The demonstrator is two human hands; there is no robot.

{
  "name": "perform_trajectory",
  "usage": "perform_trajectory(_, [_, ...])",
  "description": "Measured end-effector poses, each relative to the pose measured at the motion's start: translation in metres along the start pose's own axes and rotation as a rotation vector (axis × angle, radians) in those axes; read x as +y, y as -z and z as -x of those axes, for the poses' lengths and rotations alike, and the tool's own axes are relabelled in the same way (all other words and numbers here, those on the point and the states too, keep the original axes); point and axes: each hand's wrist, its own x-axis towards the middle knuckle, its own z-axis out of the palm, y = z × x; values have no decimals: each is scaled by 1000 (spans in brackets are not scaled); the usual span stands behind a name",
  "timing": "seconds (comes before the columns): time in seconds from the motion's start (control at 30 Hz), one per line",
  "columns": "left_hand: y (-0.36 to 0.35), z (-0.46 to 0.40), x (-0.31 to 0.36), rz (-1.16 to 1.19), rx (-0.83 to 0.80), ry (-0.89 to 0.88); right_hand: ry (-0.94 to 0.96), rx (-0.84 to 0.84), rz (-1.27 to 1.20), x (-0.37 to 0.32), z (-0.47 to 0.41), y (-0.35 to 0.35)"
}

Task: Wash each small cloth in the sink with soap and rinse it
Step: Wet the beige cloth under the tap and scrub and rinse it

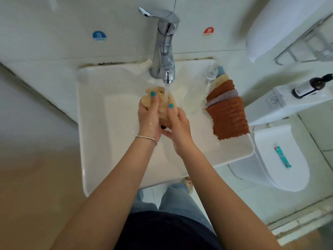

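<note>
The left hand (149, 116) and right hand (177, 123) both curled their fingers round the bunched, sodden beige cloth (163, 105) under the chrome tap's (164, 46) stream at the white basin's (93, 134) twelve o'clock; it looked soft, limp and water-heavy, probably soap-slick, best gripped round its bulk.

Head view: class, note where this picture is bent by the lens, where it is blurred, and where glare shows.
Head view: wide-angle bending curves the sink rim and wall lines; the corners smear, as at the shelf top right; glare glints on the chrome tap; centre stays sharp, with both hands gripping the beige cloth.
</note>
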Motion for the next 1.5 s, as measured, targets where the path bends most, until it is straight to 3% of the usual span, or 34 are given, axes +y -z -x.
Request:
perform_trajectory(0.2, [11, 7, 8, -120, -72, -50, 178, 208, 259, -4, -6, -2])
perform_trajectory(0.33, [16, 7, 12, -247, -128, -10, 294, 99, 397, -14, -10, 4])
perform_trajectory(0.47, [4, 3, 9, -469, -37, -167, 176, 44, 231, -18, -12, 4])
perform_trajectory(0.53, [8, -2, 9, -545, -48, -237, 241, 97, 288, -16, -16, 5])
perform_trajectory(0.67, [24, -7, 15, -509, -133, -274, 314, 140, 311, -16, -24, -1])
perform_trajectory(0.83, [11, -8, 7, -542, -121, -112, 386, 136, 265, -11, -20, 2])
perform_trajectory(1.07, [1, 5, 7, -490, 92, -450, 264, 69, 273, 1, -22, -12])
perform_trajectory(1.17, [12, -3, 9, -562, 114, -365, 398, 50, 242, -3, -20, -22])
perform_trajectory(1.37, [-21, 8, -5, -543, -23, -308, 312, 145, 181, -6, -26, 5])
perform_trajectory(1.5, [-15, 4, -1, -520, 113, -324, 313, 94, 192, -11, -26, -7])
